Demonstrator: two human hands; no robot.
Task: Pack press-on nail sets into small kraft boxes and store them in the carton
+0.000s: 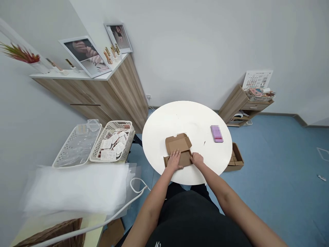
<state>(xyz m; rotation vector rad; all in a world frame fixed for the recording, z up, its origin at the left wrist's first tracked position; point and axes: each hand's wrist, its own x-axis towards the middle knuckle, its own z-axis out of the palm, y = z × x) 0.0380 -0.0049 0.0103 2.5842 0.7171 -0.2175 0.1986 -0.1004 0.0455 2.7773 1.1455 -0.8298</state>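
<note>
A small brown cardboard box (178,143) lies unfolded near the front of a round white table (180,118), its lid flap standing open toward the far side. My left hand (174,160) rests flat on the box's left part, fingers spread. My right hand (197,159) grips the box's right edge with its fingers curled round the flap. A small purple object (216,133) lies on the table to the right, apart from both hands.
Two white plastic baskets (77,145) stand at the left, one holding several small packets. Translucent sheets (74,187) lie below them. A wooden cabinet (108,92) stands behind. A carton of flat cardboard (235,158) sits on the blue floor by the table's right side.
</note>
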